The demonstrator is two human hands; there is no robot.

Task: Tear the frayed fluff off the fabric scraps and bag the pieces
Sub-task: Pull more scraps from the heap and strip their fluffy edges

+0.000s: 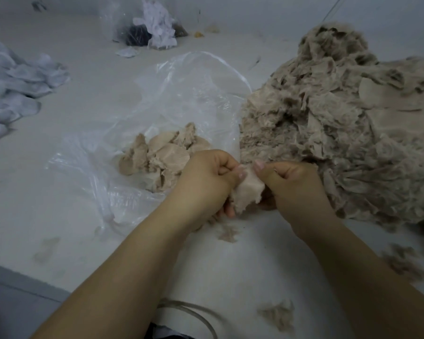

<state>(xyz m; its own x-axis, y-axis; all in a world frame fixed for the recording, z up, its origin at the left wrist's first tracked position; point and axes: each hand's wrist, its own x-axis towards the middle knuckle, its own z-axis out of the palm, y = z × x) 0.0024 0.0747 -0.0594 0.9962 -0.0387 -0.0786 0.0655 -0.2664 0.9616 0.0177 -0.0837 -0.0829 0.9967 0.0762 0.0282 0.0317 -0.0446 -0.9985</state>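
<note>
A small beige fabric scrap sits between my two hands at the centre. My left hand pinches its left top edge with thumb and curled fingers. My right hand pinches its right top edge the same way. A clear plastic bag lies open on the white table just left of my hands, with a small heap of cleaned beige pieces on it. A large mound of frayed beige scraps fills the right side, touching my right hand.
Torn fluff tufts lie near me: one below my hands, one at the front, one at the right. White cloth is piled far left. Another clear bag with white and dark scraps stands at the back.
</note>
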